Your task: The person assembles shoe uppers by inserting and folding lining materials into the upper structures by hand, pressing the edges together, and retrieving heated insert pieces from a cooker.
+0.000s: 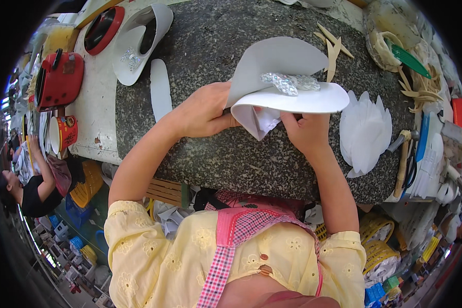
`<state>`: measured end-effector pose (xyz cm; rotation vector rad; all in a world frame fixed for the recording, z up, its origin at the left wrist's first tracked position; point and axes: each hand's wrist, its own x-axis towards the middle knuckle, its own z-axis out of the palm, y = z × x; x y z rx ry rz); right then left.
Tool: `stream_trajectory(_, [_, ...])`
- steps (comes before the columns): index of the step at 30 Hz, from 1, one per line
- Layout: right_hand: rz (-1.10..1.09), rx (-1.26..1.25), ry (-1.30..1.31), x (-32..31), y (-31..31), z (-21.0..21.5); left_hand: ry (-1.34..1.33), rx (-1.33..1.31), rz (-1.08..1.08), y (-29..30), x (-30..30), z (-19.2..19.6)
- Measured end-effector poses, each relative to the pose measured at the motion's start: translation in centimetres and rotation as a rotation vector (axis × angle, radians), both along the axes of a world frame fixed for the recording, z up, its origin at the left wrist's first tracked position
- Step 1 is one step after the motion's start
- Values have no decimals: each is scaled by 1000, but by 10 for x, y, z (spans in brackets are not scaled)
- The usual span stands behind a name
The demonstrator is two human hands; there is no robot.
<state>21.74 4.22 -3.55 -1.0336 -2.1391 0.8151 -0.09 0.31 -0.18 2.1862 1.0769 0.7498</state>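
A curved white shoe upper [280, 59] with crinkled silver pieces on it is held up above a speckled dark stone slab [226, 159]. My left hand [208, 110] grips its left edge, the fingers passing behind the white material and the thumb in front. At its lower right edge my right hand [310, 131] is closed on the underside, with fingertips partly hidden by the upper. A shiny folded flap hangs between my hands. To the right of my right hand lies a fanned stack of thin white leaf-shaped pieces [365, 133].
Another white upper [128, 56] and a white strip [160, 90] lie left. Beyond are a red box-like container [61, 79] and a red cup [64, 132]. Wooden spatulas [332, 57], a green scraper [410, 60] and a hammer [402, 159] lie right. Another person [36, 190] works far left.
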Motion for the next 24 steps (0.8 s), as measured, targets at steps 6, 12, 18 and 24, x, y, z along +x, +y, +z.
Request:
stream_trajectory(6, [51,184,-15,4,9,-6,188,18,-34,7,11,12])
stream_trajectory(12, [-24,157,-186,-1,12,6,287,-111,-46,12,8,11])
stream_trajectory(18, [258,188,49,8,-2,30,234,-168,-130,19,4,11])
stream_trajectory(24, [485,-515,99,15,3,3,-26,-184,-27,-11,-27,-3])
